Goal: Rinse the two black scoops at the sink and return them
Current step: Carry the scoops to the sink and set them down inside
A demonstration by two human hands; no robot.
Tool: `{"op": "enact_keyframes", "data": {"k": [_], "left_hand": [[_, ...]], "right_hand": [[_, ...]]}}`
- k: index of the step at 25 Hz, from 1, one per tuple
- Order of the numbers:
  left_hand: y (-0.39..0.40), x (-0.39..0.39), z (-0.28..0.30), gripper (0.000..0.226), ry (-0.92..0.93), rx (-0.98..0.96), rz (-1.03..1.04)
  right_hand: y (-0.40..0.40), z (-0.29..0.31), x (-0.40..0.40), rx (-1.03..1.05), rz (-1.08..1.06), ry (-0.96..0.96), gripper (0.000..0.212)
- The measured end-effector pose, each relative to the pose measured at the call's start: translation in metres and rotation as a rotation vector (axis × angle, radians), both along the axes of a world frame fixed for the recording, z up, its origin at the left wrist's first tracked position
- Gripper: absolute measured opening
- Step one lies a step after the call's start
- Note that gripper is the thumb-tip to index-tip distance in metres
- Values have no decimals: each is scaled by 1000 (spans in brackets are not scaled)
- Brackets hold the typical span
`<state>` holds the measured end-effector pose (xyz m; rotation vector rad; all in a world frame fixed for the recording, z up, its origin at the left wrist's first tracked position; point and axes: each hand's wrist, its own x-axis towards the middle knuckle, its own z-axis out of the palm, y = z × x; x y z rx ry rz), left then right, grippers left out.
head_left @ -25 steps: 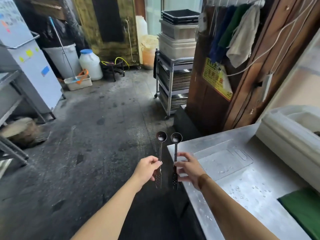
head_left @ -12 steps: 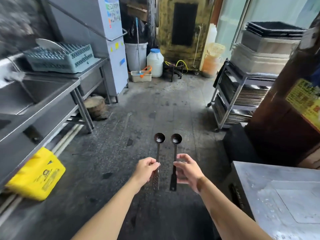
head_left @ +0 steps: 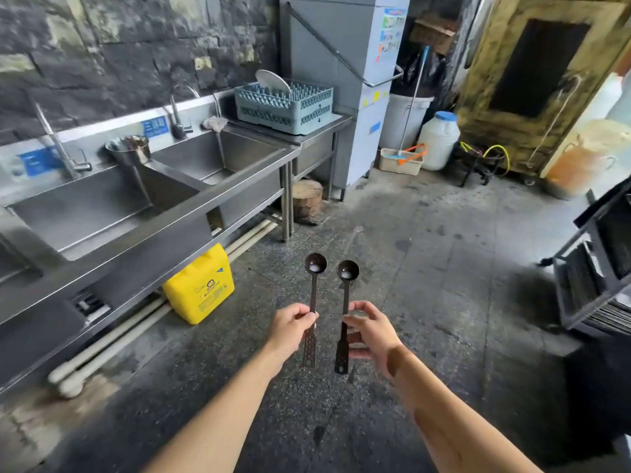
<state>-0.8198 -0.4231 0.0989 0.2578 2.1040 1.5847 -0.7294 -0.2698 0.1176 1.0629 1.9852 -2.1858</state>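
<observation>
No legible txt; yellow jug [head_left: 199,285] label, blue sink signs [head_left: 155,126] too blurry.

left sink basin [head_left: 20,268] cut off, rack [head_left: 594,268] cropped, wall signs [head_left: 155,127] unreadable

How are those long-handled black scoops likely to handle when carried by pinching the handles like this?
Probably light: the left hand and the right hand each hold one up by fingertips alone. Likely stiff: the left scoop and the right scoop stand straight with no sag. If their bowls hold liquid, which the pale glints hint at, tilting could spill it.
</observation>
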Motion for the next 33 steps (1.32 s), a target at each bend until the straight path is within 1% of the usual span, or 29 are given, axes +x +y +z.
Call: {"op": "enact_keyframes", "data": {"k": [4, 7, 10, 16, 20, 24, 28, 33], "left_hand": [[-39, -34, -1, 17, 18, 17, 188], [-60, -60, -4, 15, 23, 11, 308], [-74, -84, -4, 11, 2, 4, 409], [-99, -124, 6, 12, -5, -26, 671], [-122, -133, 10, 12, -36, -30, 855], [-151, -133, 11, 15, -53, -33, 987], [-185, -133, 11, 13, -41, -41, 1090], [-244, -140, 7, 8, -48, 37, 1199]], "right_hand": [[-26, -2, -60, -37, 163, 10, 11], [-38, -5, -107, -50, 279, 14, 11], [-46, -7, -154, -46, 373, -8, 16], [-68, -3, -238, -56, 615, -27, 18], [-94, 4, -277, -73, 751, -22, 19], [-128, 3, -303, -91, 880, -31, 16], [-175, -4, -320, -82, 993, -42, 15], [-246, -15, -338, -63, 1086, -26, 11]]}}
